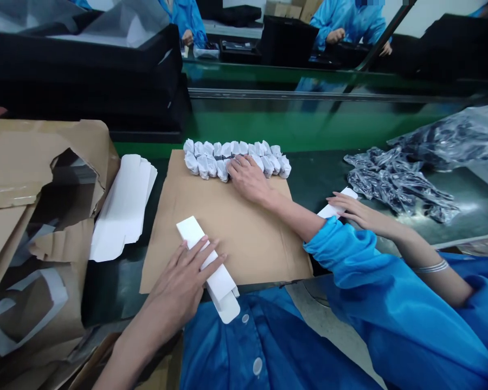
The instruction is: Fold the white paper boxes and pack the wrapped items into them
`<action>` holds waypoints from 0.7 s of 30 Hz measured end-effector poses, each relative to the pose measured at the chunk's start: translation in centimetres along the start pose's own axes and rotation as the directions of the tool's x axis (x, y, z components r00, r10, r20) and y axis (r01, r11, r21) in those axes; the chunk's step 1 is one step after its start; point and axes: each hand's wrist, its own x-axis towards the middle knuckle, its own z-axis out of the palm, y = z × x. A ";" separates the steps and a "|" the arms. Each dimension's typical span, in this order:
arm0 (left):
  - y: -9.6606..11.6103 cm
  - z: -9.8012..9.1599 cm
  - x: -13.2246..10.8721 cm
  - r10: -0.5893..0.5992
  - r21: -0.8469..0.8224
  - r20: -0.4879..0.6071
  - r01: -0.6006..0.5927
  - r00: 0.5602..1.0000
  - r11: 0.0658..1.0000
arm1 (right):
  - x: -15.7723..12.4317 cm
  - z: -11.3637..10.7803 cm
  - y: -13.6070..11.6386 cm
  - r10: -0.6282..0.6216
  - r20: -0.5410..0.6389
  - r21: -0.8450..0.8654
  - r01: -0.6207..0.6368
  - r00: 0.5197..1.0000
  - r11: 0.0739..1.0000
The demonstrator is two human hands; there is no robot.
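A slim white carton (195,233) with its near end flap standing out lies slantwise over the near edge of the cardboard sheet (244,227). My left hand (187,273) grips it, fingers laid across its top. Two rows of small bundles wrapped in white paper (203,165) line the sheet's far edge. Over the front row, my right hand (248,176) reaches with curled fingers on one of the bundles; the fingertips are partly hidden among them.
At right, a co-worker's hand (353,208) rests on another white carton (329,210). Beyond lie clear plastic bags with dark contents (398,179). Flat white cartons (124,206) are stacked left, beside a torn cardboard box (77,130). Black trays (81,76) and other people are farther back.
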 end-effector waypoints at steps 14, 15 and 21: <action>1.6 -1.7 6.0 -0.271 -0.257 -0.173 0.222 0.947 0.940 | -9.8 -1.8 -2.1 0.251 0.064 0.593 -0.239 0.966 0.769; 1.6 -1.8 7.7 -0.338 -0.286 -0.184 0.279 0.923 0.917 | -9.6 -2.0 -2.4 0.266 0.086 0.636 -0.258 0.960 0.727; 0.9 0.2 13.9 -0.485 -0.353 -0.001 0.453 0.875 0.819 | -10.6 -2.2 -2.5 0.416 0.245 0.872 -0.387 0.876 0.301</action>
